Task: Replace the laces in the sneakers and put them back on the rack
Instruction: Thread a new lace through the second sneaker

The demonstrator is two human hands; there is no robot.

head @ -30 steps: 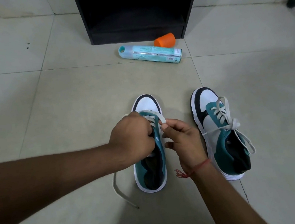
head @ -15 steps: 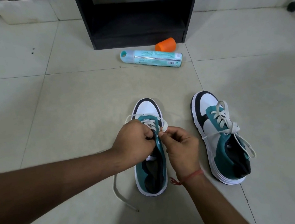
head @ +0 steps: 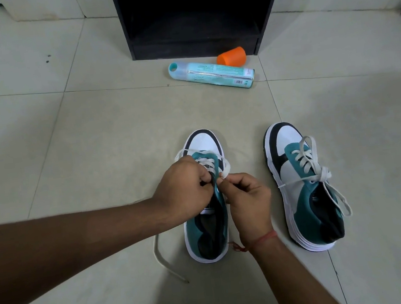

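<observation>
We see two teal/white sneakers on the tiled floor (head: 88, 131), toes toward the black rack (head: 193, 36). Left sneaker (head: 206, 230) half laced: left hand (head: 183, 190) curled on the tongue/eyelet edge, right hand (head: 248, 200) pinching the white lace (head: 225, 171) just beside it. Loose lace end (head: 161, 256) trails on the floor left of the shoe. Right sneaker (head: 305, 188) fully laced with a bow, standing apart to the right. Teal spray can (head: 212, 75) lying on its side and orange cap (head: 231, 57) just in front of the rack
</observation>
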